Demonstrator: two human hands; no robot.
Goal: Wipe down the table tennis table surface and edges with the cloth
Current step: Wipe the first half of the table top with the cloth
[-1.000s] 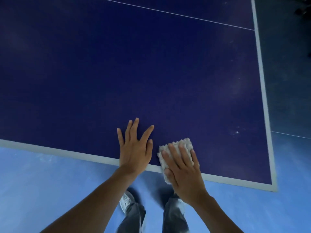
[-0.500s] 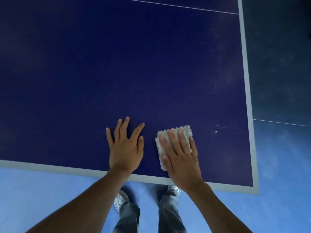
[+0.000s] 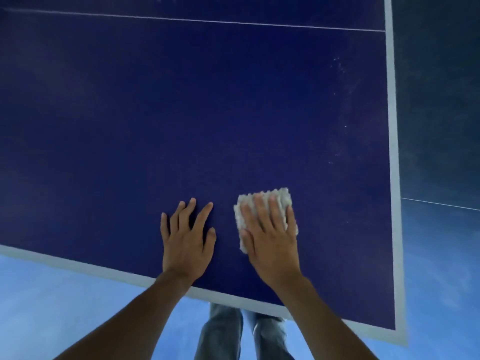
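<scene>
the right hand (image 3: 272, 237) presses the cloth (image 3: 281, 201) flat under straight fingers near the front right corner of the table (image 3: 181, 113), the left hand (image 3: 185, 237) spread flat beside it, and what may be dust specks (image 3: 336, 155) lie ahead-right toward the side edge (image 3: 391, 152).

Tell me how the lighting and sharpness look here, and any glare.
Head view: dim, bluish light, no glare on the table; head view: left hand, right hand and cloth fairly sharp; head view: pale specks near the white border look soft.

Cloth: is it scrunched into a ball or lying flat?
Lying flat: the cloth shows as a square pad on the table, pressed under the straight fingers of the right hand.
</scene>
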